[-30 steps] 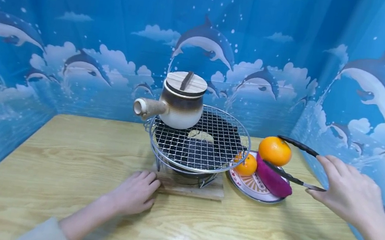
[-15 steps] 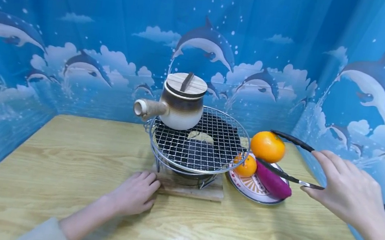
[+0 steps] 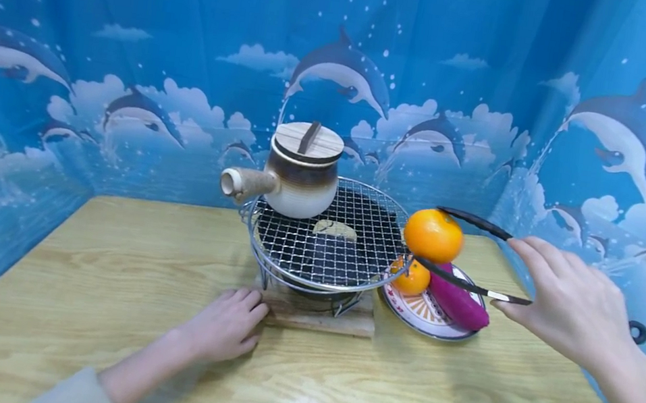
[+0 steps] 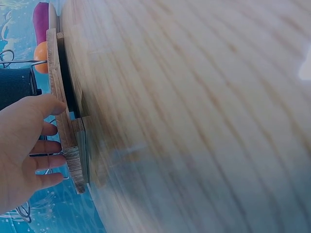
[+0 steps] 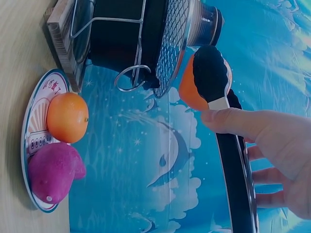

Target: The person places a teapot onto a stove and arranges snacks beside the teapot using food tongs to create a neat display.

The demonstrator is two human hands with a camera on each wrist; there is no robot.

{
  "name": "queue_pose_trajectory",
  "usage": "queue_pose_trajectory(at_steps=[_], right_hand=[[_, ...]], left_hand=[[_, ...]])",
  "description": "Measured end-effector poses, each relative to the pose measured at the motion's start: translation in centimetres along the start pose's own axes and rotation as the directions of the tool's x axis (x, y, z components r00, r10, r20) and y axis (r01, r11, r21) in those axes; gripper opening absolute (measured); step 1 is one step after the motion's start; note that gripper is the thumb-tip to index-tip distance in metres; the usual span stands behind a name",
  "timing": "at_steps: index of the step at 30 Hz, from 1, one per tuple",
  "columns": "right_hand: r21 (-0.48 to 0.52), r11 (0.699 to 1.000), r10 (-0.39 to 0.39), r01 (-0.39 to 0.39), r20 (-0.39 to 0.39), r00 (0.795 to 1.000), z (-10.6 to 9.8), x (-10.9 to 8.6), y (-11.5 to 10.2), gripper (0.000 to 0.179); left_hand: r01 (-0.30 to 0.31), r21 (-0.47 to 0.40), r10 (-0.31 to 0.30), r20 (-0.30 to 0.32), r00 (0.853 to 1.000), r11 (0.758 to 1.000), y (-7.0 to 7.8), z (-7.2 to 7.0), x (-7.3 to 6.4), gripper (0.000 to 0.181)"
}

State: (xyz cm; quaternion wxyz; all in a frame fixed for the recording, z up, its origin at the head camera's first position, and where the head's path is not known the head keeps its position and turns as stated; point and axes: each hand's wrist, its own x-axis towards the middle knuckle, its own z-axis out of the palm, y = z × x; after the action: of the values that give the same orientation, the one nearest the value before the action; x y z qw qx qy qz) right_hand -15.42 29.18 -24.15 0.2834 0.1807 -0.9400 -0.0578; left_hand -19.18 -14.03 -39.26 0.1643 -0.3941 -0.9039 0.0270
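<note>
My right hand (image 3: 575, 306) grips black tongs (image 3: 459, 282), whose tips clasp an orange mandarin (image 3: 433, 235). In the head view, the fruit appears beside the right rim of the round wire grill (image 3: 352, 260). The right wrist view shows the mandarin (image 5: 191, 87) partly covered by a tong tip. My left hand (image 3: 224, 324) rests at the left end of the wooden board (image 3: 322, 320) under the stove. The left wrist view has its fingertips (image 4: 57, 160) touching that board. A lidded clay pot (image 3: 304, 175) with a side handle stands on the grill's back left.
Right of the stove, a patterned plate (image 3: 426, 324) bears a second mandarin (image 3: 413, 278) and a purple sweet potato (image 3: 459, 304). The table (image 3: 124, 270) has a wood-grain top. A blue dolphin curtain (image 3: 198, 28) surrounds it at the back and sides.
My right hand has moved left and slightly up, carrying the mandarin in the tongs from over the plate toward the grill's right rim. The left hand has stayed put.
</note>
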Motion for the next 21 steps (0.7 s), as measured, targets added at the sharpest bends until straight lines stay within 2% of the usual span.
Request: queue_pose_trajectory(at_steps=[8, 14, 21], right_hand=[[0.028, 0.999, -0.037, 0.039, -0.045, 0.998, -0.1, 1.2, -0.7, 0.090], [0.057, 0.996, -0.071, 0.076, -0.070, 0.995, -0.1, 1.9, -1.5, 0.090], [0.079, 0.986, -0.137, 0.148, -0.127, 0.982, 0.2, 2.6, -2.3, 0.091]], left_hand=[[-0.004, 0.013, 0.004, -0.015, 1.000, 1.000, -0.1, -0.1, 0.2, 0.030], [-0.001, 0.004, 0.001, -0.004, 1.000, 1.000, -0.1, -0.1, 0.2, 0.029], [-0.002, -0.009, 0.002, 0.003, 1.000, 1.000, 0.0, -0.1, 0.2, 0.030]])
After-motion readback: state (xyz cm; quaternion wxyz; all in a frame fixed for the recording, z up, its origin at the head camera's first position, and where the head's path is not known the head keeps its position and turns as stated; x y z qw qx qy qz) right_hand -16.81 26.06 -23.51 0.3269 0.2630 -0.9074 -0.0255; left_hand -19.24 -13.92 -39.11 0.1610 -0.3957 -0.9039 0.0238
